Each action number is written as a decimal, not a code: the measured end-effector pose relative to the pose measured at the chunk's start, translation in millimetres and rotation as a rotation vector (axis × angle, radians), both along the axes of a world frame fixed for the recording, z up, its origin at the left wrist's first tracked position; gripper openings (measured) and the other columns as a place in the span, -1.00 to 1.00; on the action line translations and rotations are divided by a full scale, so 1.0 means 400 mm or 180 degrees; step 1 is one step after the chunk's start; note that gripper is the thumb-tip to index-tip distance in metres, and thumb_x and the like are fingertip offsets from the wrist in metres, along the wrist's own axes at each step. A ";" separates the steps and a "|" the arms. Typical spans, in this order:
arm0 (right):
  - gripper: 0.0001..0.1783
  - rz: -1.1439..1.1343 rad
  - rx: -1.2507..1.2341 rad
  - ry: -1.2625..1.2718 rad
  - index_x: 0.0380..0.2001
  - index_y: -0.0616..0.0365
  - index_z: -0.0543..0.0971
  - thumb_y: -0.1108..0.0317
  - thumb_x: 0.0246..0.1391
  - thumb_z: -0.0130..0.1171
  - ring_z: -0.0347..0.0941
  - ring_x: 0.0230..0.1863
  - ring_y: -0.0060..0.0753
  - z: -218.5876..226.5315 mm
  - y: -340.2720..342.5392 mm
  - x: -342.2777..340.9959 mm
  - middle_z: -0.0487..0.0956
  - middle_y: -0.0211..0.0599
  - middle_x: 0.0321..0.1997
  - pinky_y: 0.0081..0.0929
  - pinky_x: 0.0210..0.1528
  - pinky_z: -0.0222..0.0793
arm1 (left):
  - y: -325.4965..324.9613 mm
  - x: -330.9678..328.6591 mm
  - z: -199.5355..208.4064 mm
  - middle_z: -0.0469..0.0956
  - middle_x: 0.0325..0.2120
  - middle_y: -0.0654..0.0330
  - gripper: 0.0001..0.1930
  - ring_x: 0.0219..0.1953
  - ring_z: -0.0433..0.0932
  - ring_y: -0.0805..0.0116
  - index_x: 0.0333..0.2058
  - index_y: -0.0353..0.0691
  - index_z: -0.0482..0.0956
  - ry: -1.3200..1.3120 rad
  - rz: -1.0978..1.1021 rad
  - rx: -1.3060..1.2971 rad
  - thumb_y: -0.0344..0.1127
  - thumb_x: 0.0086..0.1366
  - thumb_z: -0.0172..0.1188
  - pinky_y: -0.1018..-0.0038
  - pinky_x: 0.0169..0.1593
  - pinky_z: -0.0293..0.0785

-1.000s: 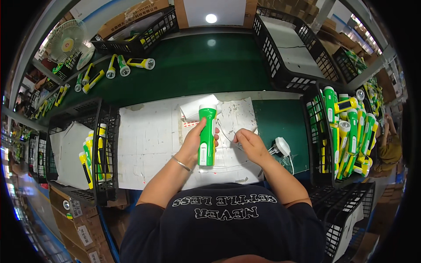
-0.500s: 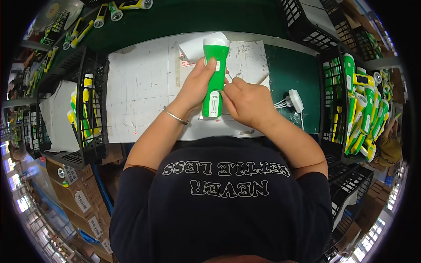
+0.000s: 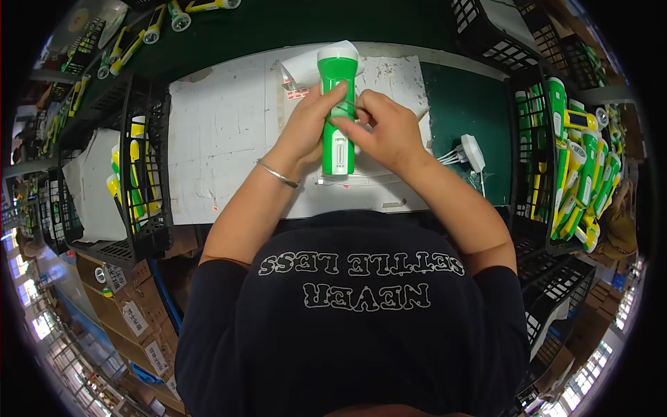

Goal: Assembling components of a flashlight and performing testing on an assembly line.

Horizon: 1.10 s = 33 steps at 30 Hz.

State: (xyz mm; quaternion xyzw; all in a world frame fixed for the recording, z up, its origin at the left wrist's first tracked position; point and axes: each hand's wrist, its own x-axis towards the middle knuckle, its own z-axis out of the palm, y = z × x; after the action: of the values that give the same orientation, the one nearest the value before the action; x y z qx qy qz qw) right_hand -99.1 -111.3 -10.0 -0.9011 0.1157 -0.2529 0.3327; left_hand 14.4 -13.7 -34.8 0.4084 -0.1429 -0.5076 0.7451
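Note:
A green flashlight (image 3: 339, 149) with a white head rim and a white label points head-away over the work surface. My left hand (image 3: 306, 125) wraps round its middle from the left, thumb on top near the switch area. From the right, my right hand (image 3: 389, 132) lies against the flashlight, its thumb laid across the body and its fingers curled. Something thin seems to show by those fingertips, but I cannot make it out. Behind the flashlight lies a curled white sheet (image 3: 302, 71) with red marks on a strip by it.
White boards (image 3: 215, 146) cover the green table. A white plug-like device with cables (image 3: 472, 153) lies to the right. Black crates of green and yellow flashlights stand at left (image 3: 149, 240) and right (image 3: 517, 160). More flashlights (image 3: 153, 28) lie at the far left.
My right hand has moved up along the flashlight from its lower part to its middle, thumb now across the body. The flashlight has shifted slightly away from me, my left hand still round it.

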 end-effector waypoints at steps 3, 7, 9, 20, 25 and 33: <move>-0.58 0.0062 0.0130 -0.0094 -0.68 0.15 0.28 0.21 -0.19 0.34 0.19 -0.68 -0.38 -0.013 -0.008 0.001 0.29 -0.34 -0.68 -0.47 -0.61 0.17 | 0.001 0.007 0.005 0.46 -0.38 0.13 -0.74 -0.44 0.50 0.40 -0.15 -0.20 0.31 0.0658 -0.0104 0.0327 -0.20 0.28 0.02 0.51 -0.42 0.51; -0.55 -0.0094 0.1037 0.0139 -0.75 0.15 0.25 0.21 -0.12 0.30 0.14 -0.68 -0.53 -0.032 -0.085 -0.006 0.23 -0.42 -0.74 -0.53 -0.61 0.12 | 0.028 -0.004 0.036 0.45 -0.37 0.14 -0.67 -0.44 0.46 0.45 -0.11 -0.22 0.29 -0.0192 -0.0114 0.0996 -0.13 0.28 0.03 0.51 -0.41 0.48; -0.57 -0.0085 0.1393 0.0149 -0.74 0.14 0.26 0.22 -0.11 0.28 0.14 -0.67 -0.60 -0.019 -0.113 -0.011 0.27 -0.50 -0.73 -0.55 -0.62 0.12 | 0.041 -0.012 0.039 0.46 -0.34 0.09 -0.59 -0.38 0.49 0.36 -0.04 -0.27 0.27 -0.0815 -0.0264 0.1035 -0.12 0.26 0.04 0.44 -0.33 0.47; -0.28 0.0970 0.1990 0.0955 0.00 -0.07 0.39 0.32 -0.36 0.43 0.11 -0.51 -0.79 0.060 -0.169 -0.065 0.45 -0.52 -0.36 -0.77 -0.46 0.08 | 0.187 0.062 0.141 0.49 -0.34 0.00 -0.61 -0.26 0.49 0.02 -0.17 -0.28 0.40 -0.5080 -0.1168 0.1824 -0.42 -0.05 0.18 0.32 -0.20 0.42; -0.27 0.1185 0.2238 0.0706 0.01 -0.06 0.38 0.37 -0.36 0.42 0.01 -0.58 -0.82 0.034 -0.155 -0.043 0.44 -0.53 -0.35 -0.84 -0.52 0.00 | 0.208 0.066 0.153 0.50 -0.37 -0.01 -0.61 -0.28 0.50 0.04 -0.17 -0.28 0.40 -0.4767 -0.1344 0.1807 -0.39 -0.03 0.19 0.35 -0.19 0.42; -0.51 -0.0601 -0.0413 0.1424 -0.09 0.04 0.37 0.08 -0.08 0.17 0.50 -0.32 -0.23 -0.122 -0.094 0.046 0.53 -0.26 -0.31 -0.36 -0.34 0.40 | 0.139 0.021 0.042 0.40 -0.27 0.21 -0.32 -0.30 0.43 0.45 0.12 -0.27 0.14 -0.1555 -0.1111 0.1067 -0.31 0.04 0.25 0.50 -0.23 0.43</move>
State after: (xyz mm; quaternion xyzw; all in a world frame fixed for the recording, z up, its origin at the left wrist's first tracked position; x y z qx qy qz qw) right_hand -80.7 -148.8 -58.7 -0.9393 0.2537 -0.0841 0.2151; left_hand 22.9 42.1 -18.0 0.6041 -0.2994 -0.5310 0.5133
